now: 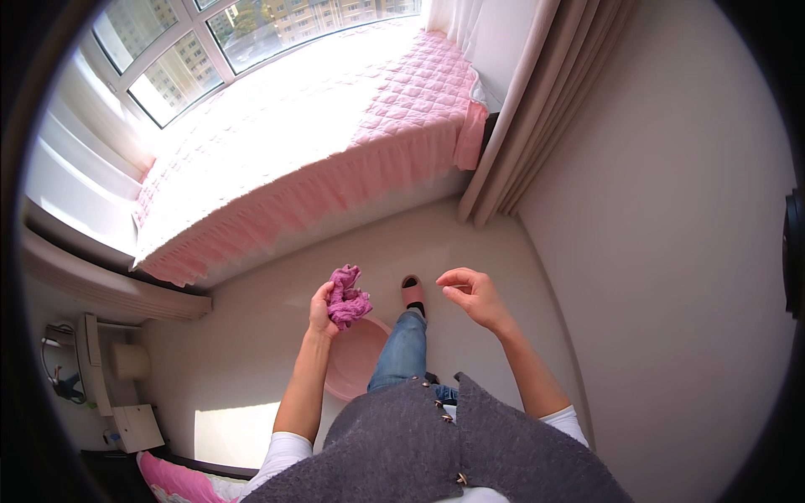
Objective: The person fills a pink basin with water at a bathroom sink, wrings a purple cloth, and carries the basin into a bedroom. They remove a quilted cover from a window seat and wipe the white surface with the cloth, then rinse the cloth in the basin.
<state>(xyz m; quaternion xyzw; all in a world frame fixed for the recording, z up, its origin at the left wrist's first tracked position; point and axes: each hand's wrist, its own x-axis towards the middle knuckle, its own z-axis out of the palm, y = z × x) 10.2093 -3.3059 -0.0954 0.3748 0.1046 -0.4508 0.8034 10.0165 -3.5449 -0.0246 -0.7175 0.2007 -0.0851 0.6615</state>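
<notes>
From my seat I see the left hand grasping a purple cloth, fingers wrapped round its left side. The cloth is bunched and held up in the air, and from my angle it overlaps the far rim of a pink basin. I read the right hand as released: its fingers curl towards the thumb with nothing between them, and it is well apart from the cloth.

The basin sits on the floor, its right edge hidden behind a jeans leg. I see a pink slipper on that foot, between the two hands. Beyond the floor's far edge, a pink quilt covers the ledge, its frill hanging along the near edge. A beige curtain hangs by the ledge's right end, and a window runs along its far edge
</notes>
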